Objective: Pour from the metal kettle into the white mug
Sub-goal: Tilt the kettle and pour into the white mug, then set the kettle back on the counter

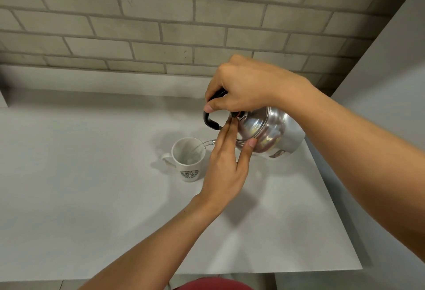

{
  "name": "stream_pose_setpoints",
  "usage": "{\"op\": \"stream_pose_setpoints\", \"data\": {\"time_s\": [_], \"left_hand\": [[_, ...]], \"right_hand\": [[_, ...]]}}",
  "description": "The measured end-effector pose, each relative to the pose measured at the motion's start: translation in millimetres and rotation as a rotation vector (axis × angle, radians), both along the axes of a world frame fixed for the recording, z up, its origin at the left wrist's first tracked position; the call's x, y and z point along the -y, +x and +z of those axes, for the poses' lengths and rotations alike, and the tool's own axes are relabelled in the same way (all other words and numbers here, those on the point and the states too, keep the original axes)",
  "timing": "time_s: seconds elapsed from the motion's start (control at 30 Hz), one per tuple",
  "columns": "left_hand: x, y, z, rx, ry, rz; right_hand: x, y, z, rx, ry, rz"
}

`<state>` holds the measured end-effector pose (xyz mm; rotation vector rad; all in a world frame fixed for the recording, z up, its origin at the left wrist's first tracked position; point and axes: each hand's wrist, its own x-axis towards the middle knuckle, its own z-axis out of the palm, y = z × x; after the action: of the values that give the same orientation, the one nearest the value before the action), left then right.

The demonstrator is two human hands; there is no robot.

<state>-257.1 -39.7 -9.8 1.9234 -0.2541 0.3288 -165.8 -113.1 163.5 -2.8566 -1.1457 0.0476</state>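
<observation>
On the white surface [92, 197] stands the white mug [189, 159], water streaming in. The left hand [226, 165], fingers extended, presses the metal kettle [266, 134] lid; the right hand [243, 87] clenches its black handle [210, 117], tilting it.

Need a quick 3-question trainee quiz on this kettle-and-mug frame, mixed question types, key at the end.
1. True or false: the metal kettle stands upright on the white table.
2. Which hand grips the kettle's black handle? A) left hand B) right hand C) neither
3. Fill in: the left hand's fingers press against the kettle's ____.

Key:
1. False. It is tilted, spout over the white mug, with water streaming in.
2. B. The right hand holds the handle from above.
3. Lid. The left hand steadies the lid beside its knob.
</observation>
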Motion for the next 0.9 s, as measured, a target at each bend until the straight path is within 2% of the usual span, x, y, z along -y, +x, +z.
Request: {"op": "stream_pose_setpoints", "data": {"time_s": [0.17,0.33,0.43,0.63,0.77,0.83,0.9], "left_hand": [[-11,-1,-1,0.033,0.084,-0.059],[-19,-4,-2,0.051,0.291,-0.092],[-20,-6,-2,0.113,0.348,-0.076],[-21,-4,-3,0.226,0.177,-0.010],[-16,5,6,0.150,0.103,0.084],[-15,14,12,0.082,0.122,0.094],[-15,24,16,0.054,0.226,0.072]], "right_hand": [[20,-8,-9,0.025,0.115,-0.037],[49,-18,-29,0.041,0.302,-0.106],[64,-26,-43,0.089,0.421,-0.129],[89,-39,-71,0.111,0.751,-0.252],[103,-42,-88,0.057,0.953,-0.322],[106,-44,-94,0.008,1.024,-0.339],[108,-44,-102,0.005,1.057,-0.349]]}}
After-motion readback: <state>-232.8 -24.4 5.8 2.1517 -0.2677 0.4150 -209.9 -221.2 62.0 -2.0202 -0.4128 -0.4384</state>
